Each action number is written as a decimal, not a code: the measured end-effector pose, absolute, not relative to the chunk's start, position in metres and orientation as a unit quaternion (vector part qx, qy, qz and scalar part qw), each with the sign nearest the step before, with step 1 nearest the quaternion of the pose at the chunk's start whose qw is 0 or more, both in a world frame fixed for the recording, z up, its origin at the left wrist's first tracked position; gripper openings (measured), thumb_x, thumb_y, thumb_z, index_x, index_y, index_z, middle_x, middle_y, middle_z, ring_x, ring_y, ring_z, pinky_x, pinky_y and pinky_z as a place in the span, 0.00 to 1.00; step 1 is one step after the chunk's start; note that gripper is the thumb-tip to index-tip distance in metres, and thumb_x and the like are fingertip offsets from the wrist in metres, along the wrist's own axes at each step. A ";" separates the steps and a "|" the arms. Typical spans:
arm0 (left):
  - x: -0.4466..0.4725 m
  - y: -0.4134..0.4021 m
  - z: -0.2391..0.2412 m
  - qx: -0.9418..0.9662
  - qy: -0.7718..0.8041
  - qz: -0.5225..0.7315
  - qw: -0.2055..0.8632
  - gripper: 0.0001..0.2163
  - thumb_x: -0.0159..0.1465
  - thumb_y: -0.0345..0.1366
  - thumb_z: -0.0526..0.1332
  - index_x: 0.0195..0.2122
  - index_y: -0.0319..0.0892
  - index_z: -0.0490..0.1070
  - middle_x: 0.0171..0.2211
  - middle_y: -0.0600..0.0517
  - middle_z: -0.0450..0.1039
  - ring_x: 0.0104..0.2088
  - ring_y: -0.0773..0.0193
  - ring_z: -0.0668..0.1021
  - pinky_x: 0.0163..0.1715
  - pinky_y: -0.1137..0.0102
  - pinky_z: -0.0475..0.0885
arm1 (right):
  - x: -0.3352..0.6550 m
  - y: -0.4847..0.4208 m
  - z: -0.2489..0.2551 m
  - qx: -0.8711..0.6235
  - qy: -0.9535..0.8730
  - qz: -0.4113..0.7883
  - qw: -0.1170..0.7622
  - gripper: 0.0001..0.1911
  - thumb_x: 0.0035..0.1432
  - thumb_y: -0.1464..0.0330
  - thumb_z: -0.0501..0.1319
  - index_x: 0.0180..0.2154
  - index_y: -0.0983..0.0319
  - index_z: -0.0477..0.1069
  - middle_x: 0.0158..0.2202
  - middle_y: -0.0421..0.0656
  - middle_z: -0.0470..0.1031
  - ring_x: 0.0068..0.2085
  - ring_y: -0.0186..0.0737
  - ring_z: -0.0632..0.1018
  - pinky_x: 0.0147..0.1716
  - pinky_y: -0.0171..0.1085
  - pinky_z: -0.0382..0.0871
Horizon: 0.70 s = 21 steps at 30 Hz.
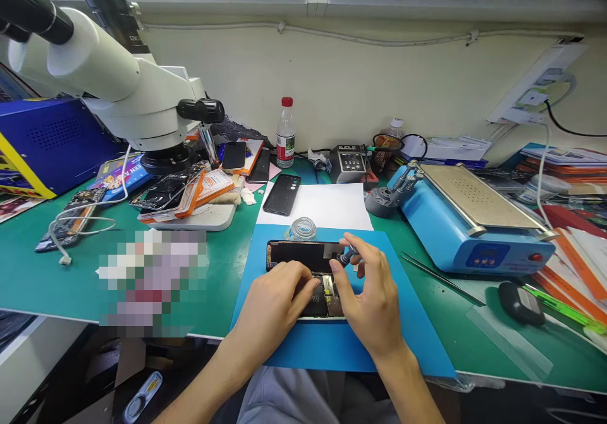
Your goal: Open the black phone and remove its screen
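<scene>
Both hands sit low over my blue mat [294, 348]. Left hand [272, 307] lies flat-fingered on the opened phone [308, 272], pinning it to the mat. Right hand [372, 301] pinches a small dark screwdriver [348, 256], tip down at the phone's upper right. Clear round dish [302, 228] just beyond the phone. Black phone [282, 194] on white paper [332, 206] farther back. Blue heating plate [467, 222] right, microscope [109, 83] left.

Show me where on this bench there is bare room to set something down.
Free: the blue mat right of the right hand, the white sheet beside the black phone, and green table left of the mat. Crowded: under the microscope and the far right.
</scene>
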<state>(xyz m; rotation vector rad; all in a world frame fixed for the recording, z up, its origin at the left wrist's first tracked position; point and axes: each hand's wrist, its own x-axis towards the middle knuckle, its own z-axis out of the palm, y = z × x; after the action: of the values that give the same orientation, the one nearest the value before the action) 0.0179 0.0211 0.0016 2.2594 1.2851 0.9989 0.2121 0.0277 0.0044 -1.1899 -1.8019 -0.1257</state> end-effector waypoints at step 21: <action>0.017 0.024 -0.002 0.820 0.421 0.352 0.165 0.02 0.74 0.33 0.66 0.42 0.45 0.78 0.39 0.55 0.83 0.38 0.60 0.82 0.39 0.66 0.71 | 0.211 0.020 0.000 -0.468 -0.672 0.088 0.566 0.27 0.73 0.72 0.62 0.69 0.54 0.62 0.46 0.43 0.79 0.41 0.37 0.83 0.42 0.38 0.83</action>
<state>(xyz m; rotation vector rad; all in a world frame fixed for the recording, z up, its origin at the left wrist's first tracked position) 0.0168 0.0242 -0.0020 2.3352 1.1993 1.0024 0.2113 0.0196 0.0002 -1.1010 -1.5804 0.2060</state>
